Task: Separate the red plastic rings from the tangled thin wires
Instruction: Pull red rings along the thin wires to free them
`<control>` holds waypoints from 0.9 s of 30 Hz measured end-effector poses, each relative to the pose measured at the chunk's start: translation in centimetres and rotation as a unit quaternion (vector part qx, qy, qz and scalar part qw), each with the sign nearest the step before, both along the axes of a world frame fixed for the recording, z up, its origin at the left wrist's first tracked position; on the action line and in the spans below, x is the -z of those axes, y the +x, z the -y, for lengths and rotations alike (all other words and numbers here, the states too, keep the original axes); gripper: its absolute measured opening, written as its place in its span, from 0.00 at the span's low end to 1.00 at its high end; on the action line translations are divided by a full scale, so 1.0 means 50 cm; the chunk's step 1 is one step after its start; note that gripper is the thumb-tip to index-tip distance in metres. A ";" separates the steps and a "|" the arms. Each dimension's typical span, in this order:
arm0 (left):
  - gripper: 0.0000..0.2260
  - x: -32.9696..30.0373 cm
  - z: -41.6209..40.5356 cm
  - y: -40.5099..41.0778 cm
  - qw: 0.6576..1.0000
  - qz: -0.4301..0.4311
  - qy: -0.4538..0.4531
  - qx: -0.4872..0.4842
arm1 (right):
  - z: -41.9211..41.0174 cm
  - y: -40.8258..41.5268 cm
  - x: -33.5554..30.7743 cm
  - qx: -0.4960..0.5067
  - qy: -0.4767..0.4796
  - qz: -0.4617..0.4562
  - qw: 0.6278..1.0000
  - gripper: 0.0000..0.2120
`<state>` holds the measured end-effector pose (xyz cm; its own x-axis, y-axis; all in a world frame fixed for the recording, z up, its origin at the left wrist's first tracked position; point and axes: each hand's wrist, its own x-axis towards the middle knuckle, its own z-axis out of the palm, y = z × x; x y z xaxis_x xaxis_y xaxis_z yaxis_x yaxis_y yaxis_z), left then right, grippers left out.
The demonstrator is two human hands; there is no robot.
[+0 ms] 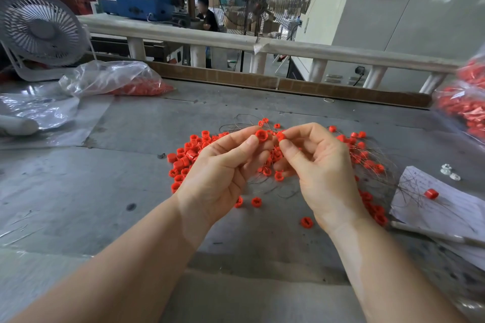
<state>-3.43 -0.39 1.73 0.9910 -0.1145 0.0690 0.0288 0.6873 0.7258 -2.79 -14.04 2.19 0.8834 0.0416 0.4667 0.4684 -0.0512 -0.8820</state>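
Observation:
Several red plastic rings (185, 157) lie scattered on the grey table (126, 139), many caught in thin tangled wires (237, 124). My left hand (223, 170) pinches one red ring (261, 136) between thumb and fingertips, raised above the pile. My right hand (317, 165) pinches a second, smaller-looking red ring (280, 136) right beside it. The two held rings nearly touch. Thin wires run past them and spread to the right (378, 155) over more rings. My hands hide part of the pile.
A clear bag of red rings (118, 81) lies at the back left beside a white fan (39, 26). More bagged rings (464, 102) sit at the right edge. A paper sheet (451, 207) with one ring (431, 193) lies right. A cardboard strip (288, 85) borders the far edge.

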 end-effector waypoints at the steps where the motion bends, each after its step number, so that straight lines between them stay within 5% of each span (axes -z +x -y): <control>1: 0.07 0.000 0.000 0.000 1.000 -0.001 -0.004 0.002 | -0.001 0.000 0.002 -0.013 0.005 -0.017 1.000 0.09; 27: 0.08 -0.005 0.003 -0.004 1.000 0.010 -0.021 0.009 | -0.005 0.003 0.009 -0.059 0.055 -0.068 0.994 0.05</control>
<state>-3.64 -0.56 1.99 0.9872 -0.1286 0.0945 0.0265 0.7161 0.6975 -2.66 -13.81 1.72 0.9306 0.1034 0.3511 0.3419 0.0965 -0.9348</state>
